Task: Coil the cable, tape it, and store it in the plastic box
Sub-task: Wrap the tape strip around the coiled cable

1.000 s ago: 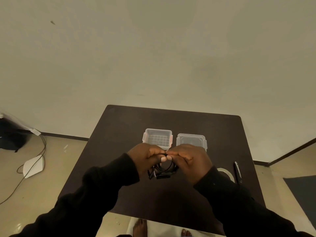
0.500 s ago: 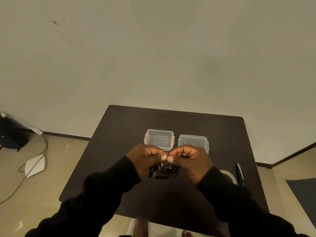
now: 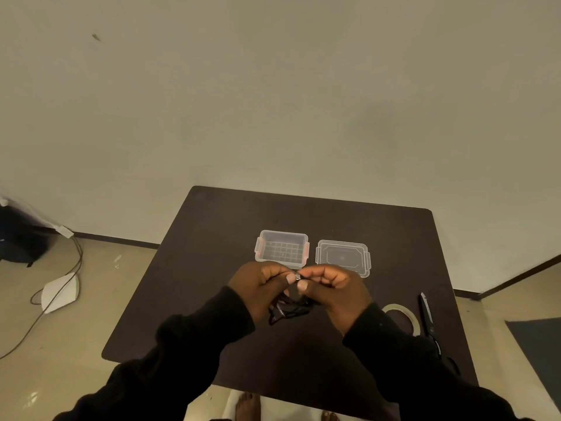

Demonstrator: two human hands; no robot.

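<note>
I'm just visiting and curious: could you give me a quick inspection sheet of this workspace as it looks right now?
Surface: dark table, standing against a plain wall.
Job's things: black cable bunched under the hands; open plastic box; its lid lying beside it; tape roll at the right.
Clutter: scissors beside the tape roll.
Grippers: left hand and right hand both pinch the cable, its metal tip between the fingertips.
Cables: thin floor cable at the far left.
Surroundings: white device on the floor; bare feet below the table's edge.
</note>
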